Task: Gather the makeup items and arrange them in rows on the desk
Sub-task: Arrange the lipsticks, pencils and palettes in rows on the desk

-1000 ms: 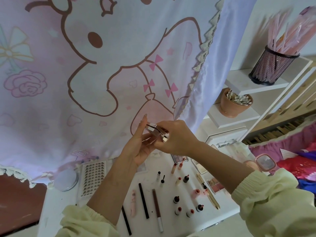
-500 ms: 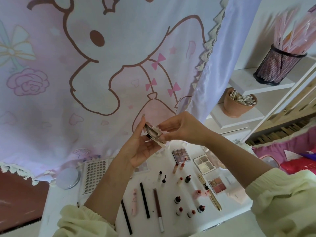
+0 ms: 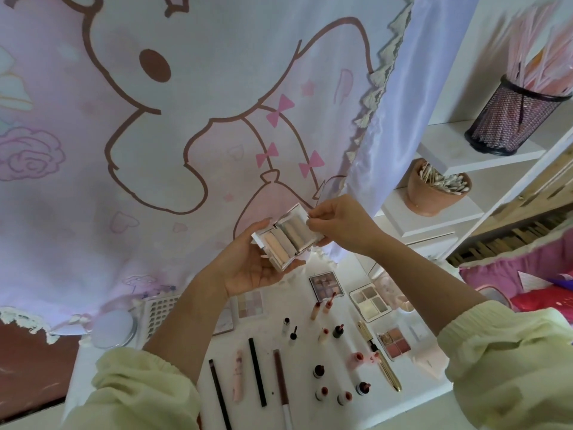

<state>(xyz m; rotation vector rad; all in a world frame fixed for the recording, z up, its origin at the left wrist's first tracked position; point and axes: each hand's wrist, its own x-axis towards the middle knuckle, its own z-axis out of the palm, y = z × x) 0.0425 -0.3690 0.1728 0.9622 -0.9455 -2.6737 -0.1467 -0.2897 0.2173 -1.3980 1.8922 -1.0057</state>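
A small silver compact palette [image 3: 286,237] hangs open above the desk, showing a pale powder pan and a mirrored lid. My left hand [image 3: 248,262] cradles its base from below with curled fingers. My right hand [image 3: 338,225] pinches the edge of the raised lid. Below, on the white desk [image 3: 310,352], lie several makeup items: three slim pencils [image 3: 256,370], a pink tube [image 3: 238,375], small lip bottles [image 3: 319,370], a gold tube [image 3: 381,358] and open eyeshadow palettes [image 3: 325,285].
A printed pink curtain [image 3: 186,119] hangs right behind the desk. White shelves at the right carry a terracotta pot of cotton swabs [image 3: 434,190] and a black mesh cup of pink sticks [image 3: 514,116]. A round mirror [image 3: 113,327] and a nail-tip tray [image 3: 159,311] lie at the desk's left.
The compact was nearly closed between both hands; my right hand has swung its lid up, so it now lies open. Both hands stayed above the desk.
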